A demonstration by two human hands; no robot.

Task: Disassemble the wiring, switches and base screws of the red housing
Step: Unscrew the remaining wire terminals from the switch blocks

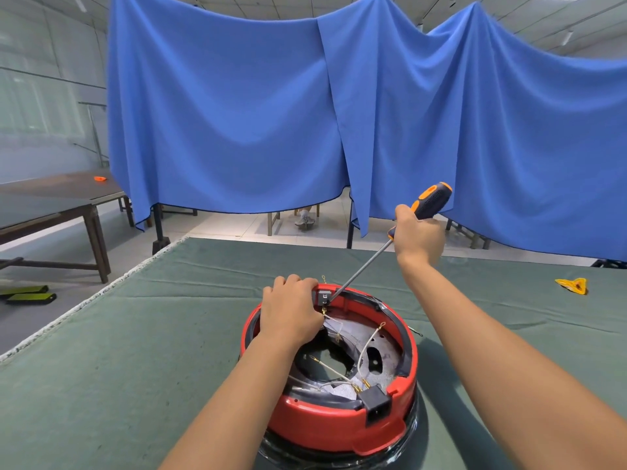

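While the red housing (339,415) sits upturned on the green tabletop (135,334) | left hand (291,310) fingers curl over far rim by small switch (324,296) | right hand (419,232) grips screwdriver (431,200), tip at switch | shell likely rigid, light, prone to slide: brace rim; wires (368,344) thin, floppy, pull by terminals.

Bare cloth (142,334) flanks the red housing (325,422); wires (366,347) cross inside.

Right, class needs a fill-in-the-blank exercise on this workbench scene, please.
1. The right hand grips an orange-and-black ____.
2. The left hand rests on the round ____ plastic housing.
3. The housing sits on a ____ cloth-covered table.
4. The tool's metal tip meets a small grey switch on the housing's ____ rim.

Missing words: screwdriver; red; green; far
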